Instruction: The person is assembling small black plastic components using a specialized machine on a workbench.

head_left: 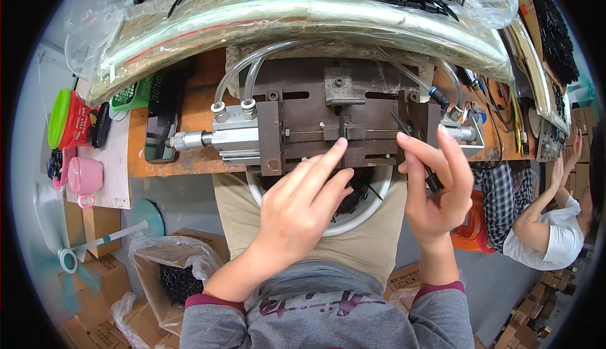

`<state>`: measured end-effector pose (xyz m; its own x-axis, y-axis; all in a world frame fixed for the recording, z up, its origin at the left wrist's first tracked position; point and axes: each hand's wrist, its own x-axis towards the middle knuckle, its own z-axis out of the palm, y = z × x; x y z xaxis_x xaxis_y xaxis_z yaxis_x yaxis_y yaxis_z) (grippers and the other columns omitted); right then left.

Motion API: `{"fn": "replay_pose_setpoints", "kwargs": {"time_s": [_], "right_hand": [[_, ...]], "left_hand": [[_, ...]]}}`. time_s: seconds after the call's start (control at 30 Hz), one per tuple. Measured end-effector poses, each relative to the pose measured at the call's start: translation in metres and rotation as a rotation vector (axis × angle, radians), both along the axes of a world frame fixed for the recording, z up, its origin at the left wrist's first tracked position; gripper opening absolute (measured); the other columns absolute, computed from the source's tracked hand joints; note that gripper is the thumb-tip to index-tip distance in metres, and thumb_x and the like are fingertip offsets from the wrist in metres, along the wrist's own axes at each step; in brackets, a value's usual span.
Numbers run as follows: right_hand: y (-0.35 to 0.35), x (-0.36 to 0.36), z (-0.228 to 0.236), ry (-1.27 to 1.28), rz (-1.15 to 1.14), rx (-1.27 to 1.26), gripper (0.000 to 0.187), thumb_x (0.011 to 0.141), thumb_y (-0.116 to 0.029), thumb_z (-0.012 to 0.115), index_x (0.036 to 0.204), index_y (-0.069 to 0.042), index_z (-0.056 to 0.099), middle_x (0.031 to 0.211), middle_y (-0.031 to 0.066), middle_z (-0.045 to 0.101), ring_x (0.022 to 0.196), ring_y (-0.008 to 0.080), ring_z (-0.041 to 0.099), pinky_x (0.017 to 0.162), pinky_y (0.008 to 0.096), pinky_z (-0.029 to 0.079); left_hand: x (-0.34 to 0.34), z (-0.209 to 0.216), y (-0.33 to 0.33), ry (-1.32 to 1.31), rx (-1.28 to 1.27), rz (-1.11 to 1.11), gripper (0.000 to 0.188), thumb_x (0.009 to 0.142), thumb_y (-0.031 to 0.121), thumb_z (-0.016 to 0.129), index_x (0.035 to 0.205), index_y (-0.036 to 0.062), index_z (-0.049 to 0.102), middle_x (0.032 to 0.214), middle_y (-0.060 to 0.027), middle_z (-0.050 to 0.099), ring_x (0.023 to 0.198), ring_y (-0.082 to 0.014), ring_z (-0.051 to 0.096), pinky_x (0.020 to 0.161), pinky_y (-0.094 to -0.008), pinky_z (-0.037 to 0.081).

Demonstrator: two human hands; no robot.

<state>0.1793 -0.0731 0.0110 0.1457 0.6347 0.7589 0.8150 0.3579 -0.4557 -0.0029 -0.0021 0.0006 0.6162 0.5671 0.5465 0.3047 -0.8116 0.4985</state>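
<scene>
My left hand (293, 207) — I cannot tell its grip — points at the near edge of the fixture's central block (356, 133); rightward, my right hand (435, 191), nearly closed, holds a slim black piece (433, 180), slanting up-left.

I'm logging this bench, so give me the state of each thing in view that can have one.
Left hand: fingers extended, at the black piece
Right hand: fingers bent around a slim black piece
Metal fixture: black piece set across its centre
Clear tubes: bent, plugged into fittings
Lined carton: open, black parts inside
White container: partly hidden, other black parts inside
Fan: blades blurred, apparently spinning
</scene>
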Motion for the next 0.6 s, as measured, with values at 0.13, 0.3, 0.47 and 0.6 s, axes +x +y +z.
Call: {"fn": "replay_pose_setpoints", "kwargs": {"time_s": [0.13,0.3,0.47,0.6], "right_hand": [[-0.006,0.000,0.015,0.089,0.080,-0.060,0.048,0.084,0.000,0.075,0.126,0.011,0.055,0.110,0.0259,0.070,0.097,0.0311,0.072,0.089,0.0363,0.056],[-0.005,0.009,0.022,0.105,0.123,-0.103,0.048,0.093,-0.021,0.064,0.126,0.012,0.057,0.120,0.0294,0.065,0.114,0.0367,0.065,0.099,0.0424,0.050],[-0.012,-0.006,0.016,0.660,0.302,-0.096,0.039,0.076,0.014,0.072,0.112,0.007,0.059,0.125,0.0319,0.060,0.118,0.0314,0.065,0.096,0.0390,0.053],[-0.016,0.001,0.021,0.135,0.182,-0.270,0.038,0.071,0.007,0.080,0.105,0.005,0.065,0.127,0.0255,0.061,0.108,0.0299,0.068,0.089,0.0374,0.056]], "left_hand": [[0.005,-0.004,-0.001,0.150,0.128,0.025,0.029,0.069,0.010,0.081,0.096,0.0024,0.072,0.124,-0.0134,0.068,0.073,-0.0183,0.069,0.067,-0.0304,0.055],[0.006,0.002,0.003,0.226,0.148,0.019,0.029,0.069,0.012,0.081,0.096,0.0034,0.073,0.124,-0.0122,0.069,0.068,-0.0178,0.067,0.063,-0.0285,0.054],[0.005,0.009,0.004,0.252,0.116,-0.018,0.030,0.072,0.016,0.081,0.098,0.0050,0.073,0.122,-0.0109,0.070,0.067,-0.0177,0.067,0.062,-0.0282,0.053],[-0.011,0.048,0.025,0.181,-0.026,-0.112,0.035,0.072,0.019,0.084,0.104,0.0081,0.074,0.112,-0.0104,0.073,0.073,-0.0177,0.070,0.064,-0.0284,0.054]]}}
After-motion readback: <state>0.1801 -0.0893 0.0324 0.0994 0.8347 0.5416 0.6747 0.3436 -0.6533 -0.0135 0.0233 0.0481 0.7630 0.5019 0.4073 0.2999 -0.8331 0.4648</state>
